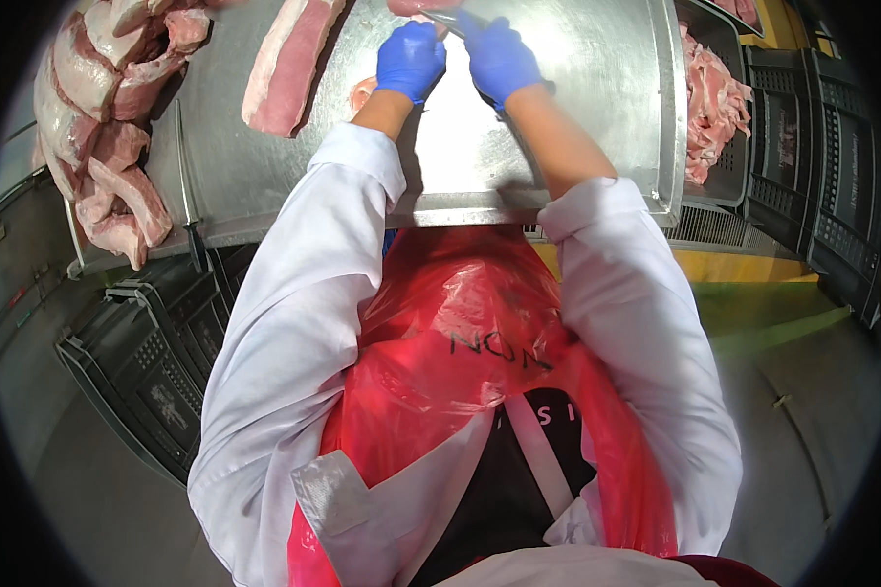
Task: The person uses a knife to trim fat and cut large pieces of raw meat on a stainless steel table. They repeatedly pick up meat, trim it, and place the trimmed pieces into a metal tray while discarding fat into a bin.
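Note:
At the top of the steel work table, my right hand, in a blue glove, is closed on a knife, whose blade lies against a piece of raw pink meat. My left hand, also gloved in blue, has curled fingers on that meat, partly hiding it. A small pale-pink scrap lies beside my left wrist. To the left is a long slab of meat with a white fat layer.
Piled meat cuts fill the table's left end beside a sharpening rod. A bin of trimmings stands at right by black crates. More crates are below at left. The table's front rim runs before me.

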### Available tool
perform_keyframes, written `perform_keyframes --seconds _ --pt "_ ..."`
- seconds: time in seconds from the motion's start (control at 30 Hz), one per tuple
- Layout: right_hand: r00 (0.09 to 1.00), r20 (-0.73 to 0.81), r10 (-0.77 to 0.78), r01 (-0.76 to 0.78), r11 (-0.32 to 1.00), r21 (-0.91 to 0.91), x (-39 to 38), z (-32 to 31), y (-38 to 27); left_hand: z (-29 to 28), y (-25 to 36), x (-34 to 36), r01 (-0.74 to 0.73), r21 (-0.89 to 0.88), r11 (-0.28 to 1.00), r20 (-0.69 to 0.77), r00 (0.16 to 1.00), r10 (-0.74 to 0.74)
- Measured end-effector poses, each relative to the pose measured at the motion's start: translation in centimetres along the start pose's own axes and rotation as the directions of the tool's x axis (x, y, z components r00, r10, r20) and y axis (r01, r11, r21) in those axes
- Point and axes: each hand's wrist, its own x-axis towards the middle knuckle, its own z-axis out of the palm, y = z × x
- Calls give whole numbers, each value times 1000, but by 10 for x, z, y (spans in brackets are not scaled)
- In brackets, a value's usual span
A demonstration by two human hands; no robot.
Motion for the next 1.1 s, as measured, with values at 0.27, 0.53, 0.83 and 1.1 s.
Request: perform_keyframes --seconds 0.27,0.53,0.83,1.1 --pt "990 120 70 -71 997 9 -85 -42 80 -11 -19 5 29 125 992 74 997 -38" --pt "993 -16 120 -118 990 76 -58 -19 50 -1 53 -15 -134 -101 986 199 968 152" --pt "998 55 3 -5 1000 26 -38 -25 58 -16 -8 -26 -19 28 999 106 994 16" --pt "988 144 59 -60 998 6 -97 -44 123 -32 -46 -30 61 89 994 106 992 -71"
